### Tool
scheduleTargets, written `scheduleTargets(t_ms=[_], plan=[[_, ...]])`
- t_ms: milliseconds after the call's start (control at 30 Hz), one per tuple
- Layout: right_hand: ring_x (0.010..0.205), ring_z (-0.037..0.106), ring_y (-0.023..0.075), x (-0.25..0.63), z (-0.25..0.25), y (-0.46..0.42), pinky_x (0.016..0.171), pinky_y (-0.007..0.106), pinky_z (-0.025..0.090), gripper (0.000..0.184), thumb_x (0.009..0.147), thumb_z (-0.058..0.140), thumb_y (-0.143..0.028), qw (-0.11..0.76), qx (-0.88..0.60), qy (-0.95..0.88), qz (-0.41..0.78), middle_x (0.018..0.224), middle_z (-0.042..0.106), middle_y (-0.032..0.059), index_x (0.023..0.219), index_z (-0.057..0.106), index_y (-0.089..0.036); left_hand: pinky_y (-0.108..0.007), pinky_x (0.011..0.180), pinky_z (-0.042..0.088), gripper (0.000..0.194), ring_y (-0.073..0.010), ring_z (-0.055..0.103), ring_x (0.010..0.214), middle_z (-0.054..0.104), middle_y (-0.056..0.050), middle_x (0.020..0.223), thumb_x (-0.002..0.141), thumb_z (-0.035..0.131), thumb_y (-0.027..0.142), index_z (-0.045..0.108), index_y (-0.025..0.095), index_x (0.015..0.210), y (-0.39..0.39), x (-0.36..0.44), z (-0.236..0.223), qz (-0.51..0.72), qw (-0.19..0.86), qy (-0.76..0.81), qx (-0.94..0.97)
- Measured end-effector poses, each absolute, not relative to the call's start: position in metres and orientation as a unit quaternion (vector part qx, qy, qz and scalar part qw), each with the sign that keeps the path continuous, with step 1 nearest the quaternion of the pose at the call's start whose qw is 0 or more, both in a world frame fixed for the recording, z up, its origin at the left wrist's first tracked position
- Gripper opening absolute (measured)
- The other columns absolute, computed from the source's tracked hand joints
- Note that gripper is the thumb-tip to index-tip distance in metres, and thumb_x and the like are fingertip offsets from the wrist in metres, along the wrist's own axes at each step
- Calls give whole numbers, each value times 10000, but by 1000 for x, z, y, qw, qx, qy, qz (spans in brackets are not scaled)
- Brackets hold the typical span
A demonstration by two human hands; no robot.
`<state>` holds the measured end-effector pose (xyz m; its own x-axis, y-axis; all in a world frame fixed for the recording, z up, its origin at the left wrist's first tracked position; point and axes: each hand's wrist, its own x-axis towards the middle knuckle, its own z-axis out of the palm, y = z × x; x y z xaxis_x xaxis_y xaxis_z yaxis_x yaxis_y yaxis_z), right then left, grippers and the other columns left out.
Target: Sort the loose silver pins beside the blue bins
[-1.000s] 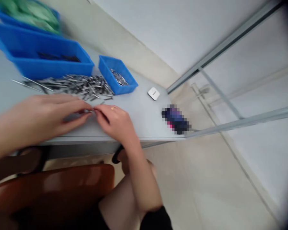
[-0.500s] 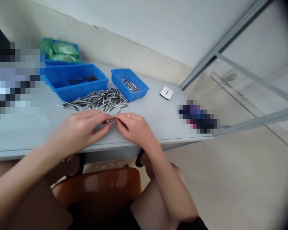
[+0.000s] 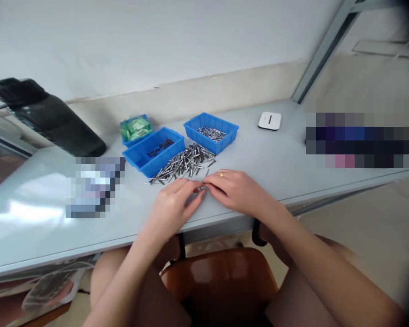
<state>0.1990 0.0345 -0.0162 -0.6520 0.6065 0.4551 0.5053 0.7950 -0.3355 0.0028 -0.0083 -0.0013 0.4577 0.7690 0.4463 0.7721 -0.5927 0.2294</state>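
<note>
My left hand (image 3: 172, 202) is closed in a pinch over the table, with a small shiny metal pin (image 3: 201, 188) partly showing between its thumb and fingers. Right against it, the fingertips of my right hand (image 3: 236, 190) are pressed together, a ring on one finger; what they grip is hidden. Just beyond both hands lies a loose pile of thin metal pins (image 3: 189, 160), silver and dark. A blue bin (image 3: 157, 159) with some dark pieces stands behind the pile on the left. Another blue bin (image 3: 221, 145), holding silver pins, is behind it on the right.
A smaller blue bin with green plastic packets (image 3: 136, 129) sits at the back, near a tall dark bottle (image 3: 61, 122). On the grey table (image 3: 129, 227), a white device (image 3: 270, 121) lies to the right. Blurred-out items are at both sides. An orange-brown stool (image 3: 221, 277) is below.
The view has swung left, so the bottle and more of the table's left side now show. My hands stay together in front of the pile, pinching much as before.
</note>
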Motion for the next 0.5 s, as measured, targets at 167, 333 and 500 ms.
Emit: scheduleTargets(t_ms=[167, 333, 500], plan=[[853, 631, 186, 199, -17, 35, 781, 307, 468, 189, 955, 438, -200, 268, -308, -909, 87, 915, 684, 65, 973, 623, -172, -282, 691, 488, 122, -177, 602, 774, 645, -41, 809, 931, 502, 218, 608, 160, 948, -7, 2, -1, -268, 2, -443, -856], [860, 627, 181, 198, -17, 36, 789, 300, 457, 196, 961, 426, -205, 267, -306, -910, 87, 928, 681, 66, 967, 618, -164, -288, 772, 489, 112, -171, 615, 839, 661, -62, 910, 919, 511, 181, 603, 148, 975, -8, 3, -3, -311, -2, -423, -851], [826, 621, 175, 198, -15, 33, 777, 291, 446, 207, 968, 410, -210, 273, -307, -908, 80, 886, 681, 48, 979, 614, -172, -268, 760, 486, 115, -164, 644, 827, 693, -51, 945, 866, 542, 157, 591, 159, 969, -10, 4, -3, -326, -12, -468, -821]])
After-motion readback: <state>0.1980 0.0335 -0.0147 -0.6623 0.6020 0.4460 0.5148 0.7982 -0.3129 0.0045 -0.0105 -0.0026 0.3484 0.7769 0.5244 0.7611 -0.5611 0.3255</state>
